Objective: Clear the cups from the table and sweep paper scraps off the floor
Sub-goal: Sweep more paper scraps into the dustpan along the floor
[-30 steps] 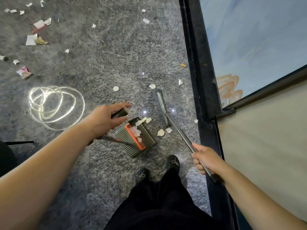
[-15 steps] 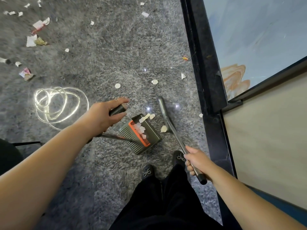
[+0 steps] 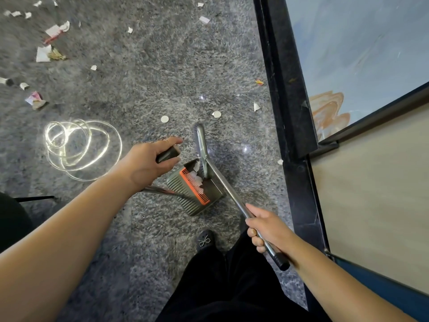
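Sweeping small bits into the dustpan (image 3: 197, 189) works best with short, gentle strokes. The right hand (image 3: 267, 228) has its fingers wrapped around the broom handle (image 3: 228, 189). The left hand (image 3: 146, 163) grips the dustpan's dark handle (image 3: 167, 155). Some paper scraps (image 3: 197, 180) sit inside the pan. Two round bits (image 3: 164, 119) lie just past the broom head (image 3: 201, 138). Keep the pan's lip flat on the grey floor (image 3: 162, 77), so nothing slips under.
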A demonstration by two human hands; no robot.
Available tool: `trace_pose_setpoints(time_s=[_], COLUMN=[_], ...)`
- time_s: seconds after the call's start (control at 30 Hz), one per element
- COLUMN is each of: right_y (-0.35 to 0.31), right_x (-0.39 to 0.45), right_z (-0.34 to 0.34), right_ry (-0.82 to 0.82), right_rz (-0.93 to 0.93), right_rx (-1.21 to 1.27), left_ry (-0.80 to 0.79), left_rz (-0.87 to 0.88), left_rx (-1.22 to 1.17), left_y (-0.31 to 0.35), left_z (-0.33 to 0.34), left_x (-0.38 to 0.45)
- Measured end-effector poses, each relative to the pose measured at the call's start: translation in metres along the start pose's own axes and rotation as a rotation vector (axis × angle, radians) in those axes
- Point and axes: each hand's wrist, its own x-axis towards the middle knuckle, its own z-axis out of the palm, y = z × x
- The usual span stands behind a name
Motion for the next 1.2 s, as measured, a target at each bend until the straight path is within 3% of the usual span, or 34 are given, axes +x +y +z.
trace_pose_setpoints(time_s=[0.3,0.53,0.73,1.0,1.2], right_y=[-0.04,-0.055,-0.051,-0.008,0.0], right_x=[0.043,0.094,0.12,0.072,0.028], right_z=[-0.014,0.0,0.02,0.034,0.031], right_ry=[0.079,0.077,0.068,-0.012,-0.017], right_rz=[-0.027,-0.058,0.02,0.142,0.069], right_rx=[0.0,0.015,0.109,0.11,0.116], left_ry=[0.156,0.156,0.187,0.214,0.187], left_rz=[-0.109,-0.112,-0.069,-0.057,-0.08], left_rx=[-0.101,-0.021,-0.038,-0.079,-0.132], left_y=[-0.017,-0.022,-0.035,-0.034,-0.03], left_z=[-0.015,-0.016,-0.007,-0.009,-0.01], left_x=[-0.013,-0.006,-0.01,-0.015,-0.024])
